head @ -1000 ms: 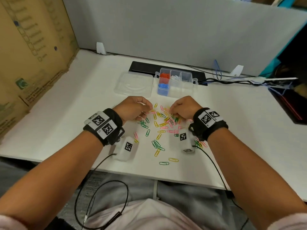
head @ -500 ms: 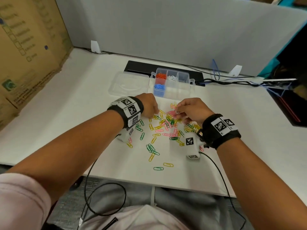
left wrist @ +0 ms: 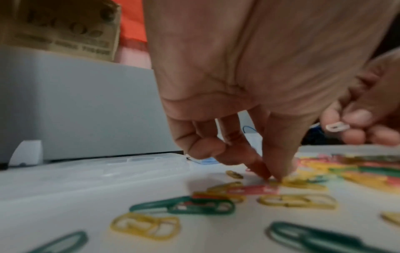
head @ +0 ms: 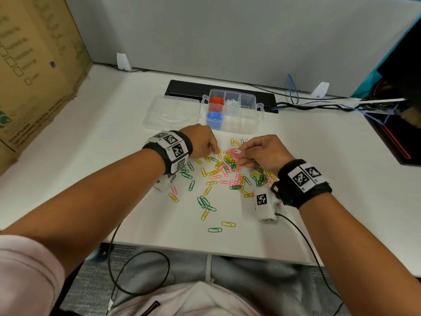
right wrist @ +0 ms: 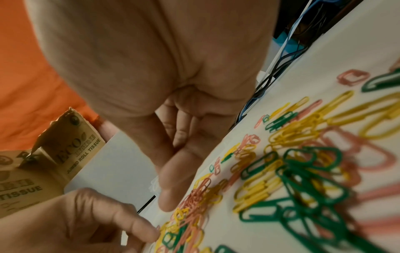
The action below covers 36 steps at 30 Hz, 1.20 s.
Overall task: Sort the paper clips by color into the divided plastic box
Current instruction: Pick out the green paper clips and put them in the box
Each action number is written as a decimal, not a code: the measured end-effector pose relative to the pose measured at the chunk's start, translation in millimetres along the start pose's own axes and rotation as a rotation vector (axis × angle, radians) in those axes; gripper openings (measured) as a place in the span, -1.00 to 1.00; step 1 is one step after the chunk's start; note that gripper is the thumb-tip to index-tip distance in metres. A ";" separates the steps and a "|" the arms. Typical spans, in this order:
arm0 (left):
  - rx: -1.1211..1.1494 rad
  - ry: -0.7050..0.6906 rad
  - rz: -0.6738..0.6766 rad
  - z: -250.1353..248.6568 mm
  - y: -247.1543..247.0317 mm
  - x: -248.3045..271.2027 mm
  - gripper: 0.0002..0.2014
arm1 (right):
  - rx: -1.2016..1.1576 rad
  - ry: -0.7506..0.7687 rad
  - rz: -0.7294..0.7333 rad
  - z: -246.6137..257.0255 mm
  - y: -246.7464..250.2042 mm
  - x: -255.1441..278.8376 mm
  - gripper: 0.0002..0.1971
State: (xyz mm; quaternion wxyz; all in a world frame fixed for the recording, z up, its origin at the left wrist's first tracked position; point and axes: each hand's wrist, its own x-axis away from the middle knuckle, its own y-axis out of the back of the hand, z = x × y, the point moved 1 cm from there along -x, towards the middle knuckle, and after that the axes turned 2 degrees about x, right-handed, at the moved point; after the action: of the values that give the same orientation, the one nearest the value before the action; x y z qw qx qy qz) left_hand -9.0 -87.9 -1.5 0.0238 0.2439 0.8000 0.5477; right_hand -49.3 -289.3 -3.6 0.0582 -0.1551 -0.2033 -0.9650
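Both hands (head: 262, 151) pinching paper clips (head: 227, 169)

The white surface (head: 91, 156) carries scattered paper clips (head: 227, 174) at centre, with the divided box (head: 234, 112) and its lid (head: 173, 112) above them.

Green, yellow, pink paper clips (head: 230, 169)

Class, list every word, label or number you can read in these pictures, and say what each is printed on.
"ECO" and "JUMBO ROLL TISSUE": on the cardboard box.
"TISSUE": lower on that box.
Other print on the box: too blurred to read.
Square black-and-white code markers: on the wristbands, no words.
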 end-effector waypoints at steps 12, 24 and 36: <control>-0.276 -0.094 0.016 5.3 -7.6 -1.9 -0.90 | 0.027 0.038 -0.068 -5.7 -2.4 0.1 -0.82; -0.125 -0.151 0.020 9.2 -2.7 0.8 -0.83 | 0.025 0.083 -0.082 -1.5 -5.5 2.8 -0.81; -0.268 -0.108 0.137 7.6 -11.1 0.8 -0.91 | 0.062 0.102 -0.057 -3.0 -11.8 7.2 -0.83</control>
State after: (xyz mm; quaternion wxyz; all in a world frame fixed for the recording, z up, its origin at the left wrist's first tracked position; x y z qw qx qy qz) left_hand -11.4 -84.1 -14.2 0.0616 0.3217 0.6988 0.6359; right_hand -58.9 -280.1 -8.3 0.0458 -0.0978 -0.2343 -0.9661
